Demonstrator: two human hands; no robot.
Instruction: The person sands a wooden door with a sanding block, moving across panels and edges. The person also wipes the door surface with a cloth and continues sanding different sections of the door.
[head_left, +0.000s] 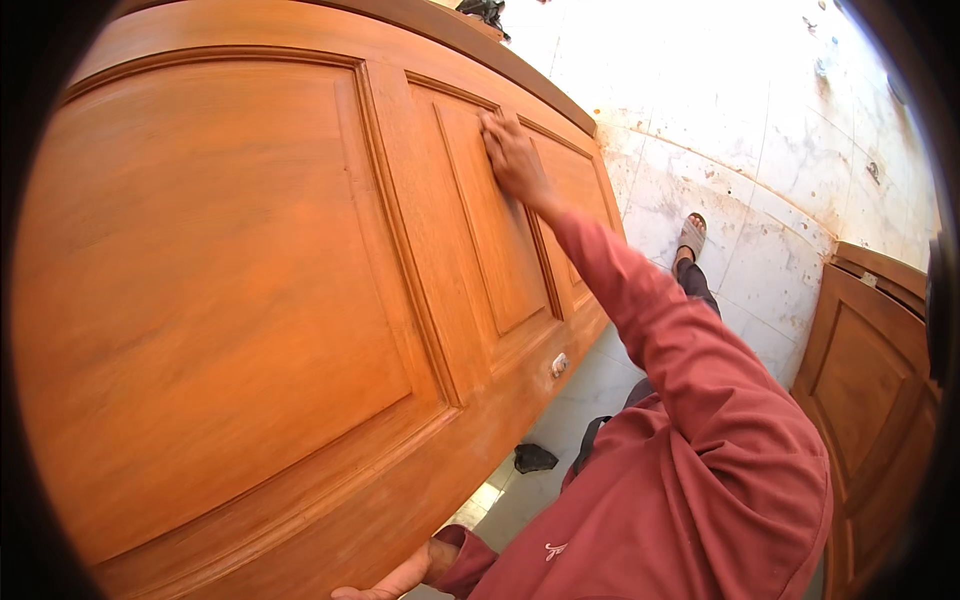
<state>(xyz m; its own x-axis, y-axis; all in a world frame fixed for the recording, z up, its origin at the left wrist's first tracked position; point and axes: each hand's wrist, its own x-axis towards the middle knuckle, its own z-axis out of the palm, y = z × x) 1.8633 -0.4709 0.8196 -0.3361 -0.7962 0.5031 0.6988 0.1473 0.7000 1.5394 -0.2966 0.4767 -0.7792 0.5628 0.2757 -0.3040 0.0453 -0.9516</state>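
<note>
A broad varnished wooden panel door (247, 247) lies before me, with raised panels framed by moulding. My right hand (514, 154) reaches across it, fingers bent down against the far end of the narrow middle panel (480, 232). Its outline is slightly blurred, and whatever may be under the fingertips is hidden. At the bottom of the view, my left hand (397, 581) is by the door's near edge, partly cut off by the frame. A small metal fitting (559, 365) sits in the near rail of the door.
Another wooden panel door (862, 367) stands at the right. Stained white marble-look tiles (750, 165) cover the floor. A black crumpled item (535, 458) lies beneath the near edge, and a dark bundle (484, 10) at the far side. My sandalled foot (691, 234) is on the tiles.
</note>
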